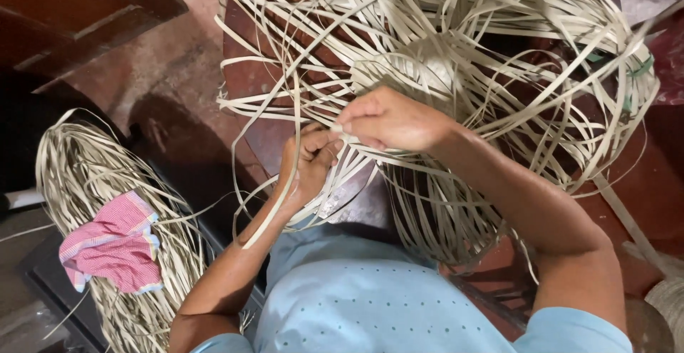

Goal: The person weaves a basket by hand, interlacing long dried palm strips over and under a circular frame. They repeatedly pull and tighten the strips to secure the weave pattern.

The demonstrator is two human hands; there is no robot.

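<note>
A large tangle of pale flat cane strips (456, 47) spreads over a dark red wooden surface (249, 82) in front of me. My right hand (388, 119) is closed, pinching strips near the middle of the tangle. Just below and left of it, my left hand (308, 164) is curled around a few strips that run down past my wrist. The two hands almost touch. A loosely woven part of the strips (442, 210) hangs down over my lap beneath my right forearm.
At the left, a second coil of cane strips (78, 175) lies on the floor with a pink checked cloth (114, 242) on top. A dark wooden piece of furniture (78, 4) stands at the top left. More pale material (666, 296) sits at the bottom right.
</note>
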